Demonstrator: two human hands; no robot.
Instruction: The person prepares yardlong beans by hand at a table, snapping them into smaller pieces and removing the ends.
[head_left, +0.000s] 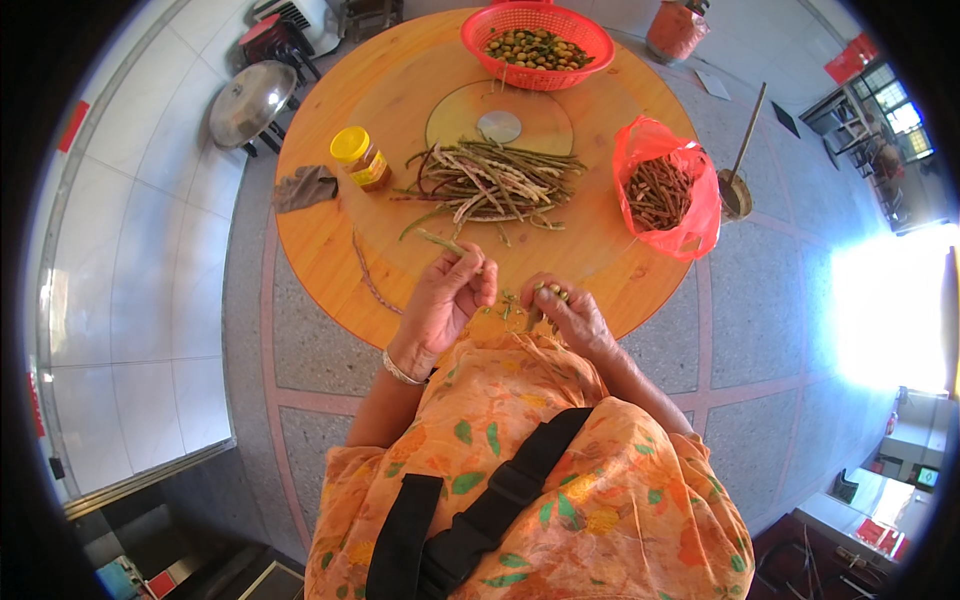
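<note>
My left hand (450, 289), with a bangle on the wrist, pinches a green bean pod (441, 241) between thumb and fingers. My right hand (568, 311) is curled around several short bean pieces (555, 288), whose cut or snapped ends show at the thumb. Green scraps (508, 302) lie on the table between the hands. Beyond them, a heap of long bean pods (495, 184), green and purplish, rests on the round wooden table (330, 277). One thin purplish pod (366, 276) lies apart, left of my left hand.
A red plastic bag (694, 232) of short brown pieces stands open at the right. A red colander (476, 46) at the far edge holds small roundish greenish pieces. Left are a yellow-lidded jar (361, 159) and a grey cloth item (304, 189). A long-handled pan (735, 196) stands beyond the table's right side.
</note>
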